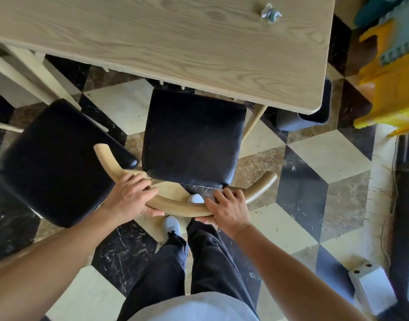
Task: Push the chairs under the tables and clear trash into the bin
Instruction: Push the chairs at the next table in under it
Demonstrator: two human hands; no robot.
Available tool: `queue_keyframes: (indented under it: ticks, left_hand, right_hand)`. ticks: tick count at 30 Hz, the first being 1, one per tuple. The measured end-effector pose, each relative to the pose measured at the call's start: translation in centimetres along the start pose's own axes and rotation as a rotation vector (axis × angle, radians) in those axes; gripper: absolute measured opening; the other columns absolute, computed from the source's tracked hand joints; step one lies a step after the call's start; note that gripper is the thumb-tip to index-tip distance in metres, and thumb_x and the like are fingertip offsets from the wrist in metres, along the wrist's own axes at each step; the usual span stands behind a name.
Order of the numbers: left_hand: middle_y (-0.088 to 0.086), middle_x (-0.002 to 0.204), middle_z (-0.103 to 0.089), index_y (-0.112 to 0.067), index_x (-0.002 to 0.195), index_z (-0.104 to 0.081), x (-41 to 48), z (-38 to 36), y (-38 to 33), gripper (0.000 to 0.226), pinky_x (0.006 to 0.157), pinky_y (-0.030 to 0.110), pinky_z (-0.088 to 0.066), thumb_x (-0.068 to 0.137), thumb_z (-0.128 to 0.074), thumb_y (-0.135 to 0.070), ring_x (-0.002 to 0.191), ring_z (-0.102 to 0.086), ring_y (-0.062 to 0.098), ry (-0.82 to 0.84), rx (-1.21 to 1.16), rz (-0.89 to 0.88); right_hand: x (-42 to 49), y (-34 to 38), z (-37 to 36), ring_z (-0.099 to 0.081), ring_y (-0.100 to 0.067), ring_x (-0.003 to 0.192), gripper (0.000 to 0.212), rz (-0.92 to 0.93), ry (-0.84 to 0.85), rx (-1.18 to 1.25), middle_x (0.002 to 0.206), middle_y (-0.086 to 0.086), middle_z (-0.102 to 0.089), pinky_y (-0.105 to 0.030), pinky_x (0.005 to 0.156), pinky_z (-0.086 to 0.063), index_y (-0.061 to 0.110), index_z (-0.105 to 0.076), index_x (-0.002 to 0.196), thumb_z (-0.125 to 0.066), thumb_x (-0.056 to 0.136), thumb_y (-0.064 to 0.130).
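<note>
Head view: the left grip (131, 193) and right grip (226, 209) each held tight on the chair (194, 140) back rail. Its seat sat mostly outside the bench (152, 42). It likely needed a straight push under next.

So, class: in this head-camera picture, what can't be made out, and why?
- Bin: head view, mostly hidden under the table corner; contents unseen.
- Crumpled trash: head view, too small to identify.
- Chair legs: head view, mostly hidden by its seat.
</note>
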State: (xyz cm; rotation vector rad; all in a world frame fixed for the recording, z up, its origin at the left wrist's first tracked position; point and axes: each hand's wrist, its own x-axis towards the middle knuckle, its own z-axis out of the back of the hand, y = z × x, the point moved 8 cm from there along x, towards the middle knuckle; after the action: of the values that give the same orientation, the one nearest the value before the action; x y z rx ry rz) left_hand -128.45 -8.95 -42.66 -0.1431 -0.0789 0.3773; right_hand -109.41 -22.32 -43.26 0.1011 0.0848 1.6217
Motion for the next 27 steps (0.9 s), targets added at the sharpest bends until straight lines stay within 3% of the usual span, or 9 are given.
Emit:
queue_keyframes:
  ticks: [6, 12, 20, 27]
  left_hand:
    - [0.002, 0.078, -0.057, -0.013, 0.081, -0.070, 2.5, 0.0, 0.7, 0.079, 0.074, 0.042, -0.042, 0.089, -0.031, -0.081, 0.078, -0.055, 0.027, 0.045, 0.023, -0.034]
    - [0.003, 0.080, -0.055, -0.014, 0.083, -0.067, 5.4, -0.1, 1.8, 0.079, 0.074, 0.042, -0.041, 0.089, -0.026, -0.082, 0.077, -0.052, 0.026, 0.084, 0.038, -0.048]
    - [0.005, 0.084, -0.060, -0.012, 0.093, -0.065, 9.6, -0.4, 3.2, 0.076, 0.077, 0.045, -0.044, 0.087, -0.035, -0.082, 0.080, -0.056, 0.029, 0.083, 0.017, -0.045]
    - [0.005, 0.085, -0.060, -0.013, 0.090, -0.065, 12.7, -0.4, 4.1, 0.074, 0.074, 0.044, -0.043, 0.086, -0.038, -0.081, 0.081, -0.056, 0.029, 0.077, 0.033, -0.051]
  right_hand:
    - [1.4, -1.8, 0.6, -0.057, -0.027, 0.078, 0.067, -0.030, -0.002, 0.054, 0.085, 0.001, -0.060, -0.042, 0.071, -0.046, 0.024, -0.068, 0.096, -0.028, 0.095, 0.077]
    - [3.1, -4.1, 0.7, -0.059, -0.028, 0.078, 0.064, -0.026, -0.008, 0.044, 0.086, 0.001, -0.063, -0.041, 0.069, -0.043, 0.022, -0.065, 0.088, -0.034, 0.094, 0.078]
    - [5.4, -7.6, 0.9, -0.059, -0.028, 0.079, 0.062, -0.047, 0.004, 0.066, 0.082, 0.002, -0.060, -0.044, 0.072, -0.047, 0.022, -0.062, 0.087, -0.041, 0.091, 0.080]
    - [7.3, -10.5, 1.0, -0.060, -0.029, 0.080, 0.058, -0.026, -0.001, 0.032, 0.082, 0.001, -0.059, -0.043, 0.073, -0.047, 0.021, -0.061, 0.090, -0.045, 0.092, 0.077]
